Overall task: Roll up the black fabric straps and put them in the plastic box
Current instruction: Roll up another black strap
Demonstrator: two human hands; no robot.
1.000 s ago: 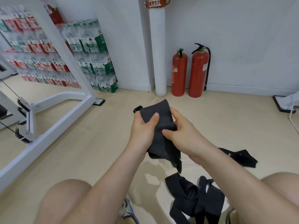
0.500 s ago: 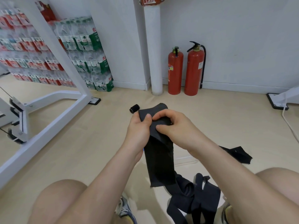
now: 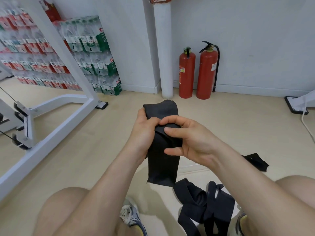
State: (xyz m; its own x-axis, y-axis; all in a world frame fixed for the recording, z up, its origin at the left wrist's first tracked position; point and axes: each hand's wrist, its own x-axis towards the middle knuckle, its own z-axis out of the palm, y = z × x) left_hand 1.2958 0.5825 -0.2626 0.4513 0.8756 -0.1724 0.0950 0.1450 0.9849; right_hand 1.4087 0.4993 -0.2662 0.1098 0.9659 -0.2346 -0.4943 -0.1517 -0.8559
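Far to the left of your grip stood a white-painted metal frame (image 3: 51,130), with shrink-wrapped packs of bottled water (image 3: 95,53) stacked against the wall beyond it. Your left hand (image 3: 144,132) gripped the wide black fabric strap (image 3: 162,164) from its left side, thumb pressed onto the front of the cloth and fingers hidden behind it. The strap ran upright between your two hands: its top end rose above your left thumb, and its free end hung straight down below the grip, clear of the pale wooden floor (image 3: 85,150). Your right hand (image 3: 192,140) pinched a fold in the strap just right of your left thumb, forefinger and thumb curled onto the cloth, and a lower finger lay across the strap's right edge. Beyond the grip, two red fire extinguishers (image 3: 196,74) stood against the wall beside a round white pillar (image 3: 164,48). Below and right of the grip, a tangled heap of black straps (image 3: 204,206) lay on the floor by your feet. Further right lay one loose black strap piece (image 3: 255,161).
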